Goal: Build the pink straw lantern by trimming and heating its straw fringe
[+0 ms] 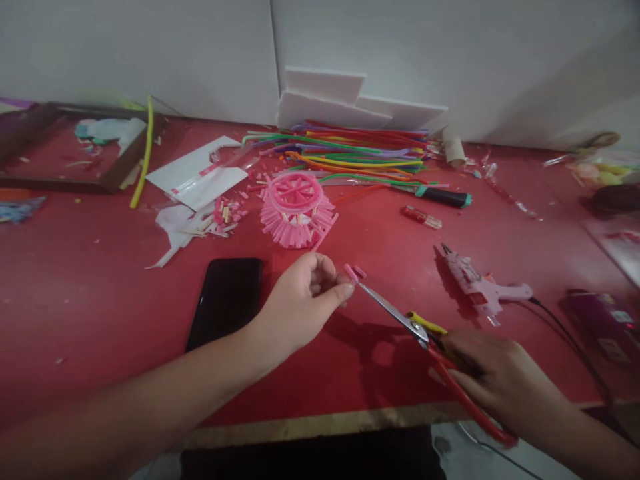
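My left hand is closed, thumb and fingers pinching a short pink stick at its tip. My right hand grips red-handled scissors, whose blade tips reach the pink stick by my left fingertips. Another small pink piece shows just past the tips. A yellow strip lies along the scissors near my right knuckles; whether it is held I cannot tell. Beyond my left hand stands a round pink craft piece with a spoked ring on top and a skirt of short pink sticks.
A black phone lies left of my left hand. Coloured pipe cleaners are piled at the back. To the right are a pink glue gun with its cord, a black-handled cutter and a red tube. Pink scraps lie at left.
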Demonstrator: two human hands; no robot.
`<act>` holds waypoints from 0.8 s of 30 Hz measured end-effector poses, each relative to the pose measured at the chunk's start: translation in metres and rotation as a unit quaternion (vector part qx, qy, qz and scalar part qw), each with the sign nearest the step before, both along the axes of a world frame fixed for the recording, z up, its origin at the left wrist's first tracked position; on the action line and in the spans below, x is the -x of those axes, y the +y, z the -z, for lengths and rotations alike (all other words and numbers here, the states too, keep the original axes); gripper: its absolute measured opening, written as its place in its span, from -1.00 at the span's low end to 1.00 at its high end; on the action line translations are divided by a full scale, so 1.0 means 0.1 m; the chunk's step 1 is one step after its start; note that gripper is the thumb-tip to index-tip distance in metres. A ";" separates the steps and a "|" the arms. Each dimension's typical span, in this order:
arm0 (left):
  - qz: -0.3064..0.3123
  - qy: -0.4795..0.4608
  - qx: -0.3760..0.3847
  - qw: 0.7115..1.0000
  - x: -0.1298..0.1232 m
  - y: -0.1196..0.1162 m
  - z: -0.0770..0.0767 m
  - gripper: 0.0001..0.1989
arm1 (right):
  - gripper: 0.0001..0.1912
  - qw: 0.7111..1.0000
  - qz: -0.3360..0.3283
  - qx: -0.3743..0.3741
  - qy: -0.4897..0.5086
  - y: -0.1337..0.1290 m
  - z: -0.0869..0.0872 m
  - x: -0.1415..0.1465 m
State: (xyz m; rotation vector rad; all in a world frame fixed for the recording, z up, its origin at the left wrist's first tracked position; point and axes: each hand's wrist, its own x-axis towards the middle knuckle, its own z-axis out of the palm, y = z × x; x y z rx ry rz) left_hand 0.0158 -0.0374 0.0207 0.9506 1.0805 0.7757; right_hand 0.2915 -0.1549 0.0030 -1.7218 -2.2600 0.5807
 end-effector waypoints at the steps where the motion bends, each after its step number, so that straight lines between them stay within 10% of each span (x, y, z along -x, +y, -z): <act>1: 0.001 -0.006 -0.002 1.000 0.00 0.00 -0.01 -0.72 | -0.57 1.000 -0.006 0.000 -0.001 0.01 -0.02 0.00; 24: 0.051 -0.090 0.023 0.994 0.00 0.04 -0.08 -0.65 | -0.49 0.991 -0.005 0.120 0.060 0.02 -0.12 0.00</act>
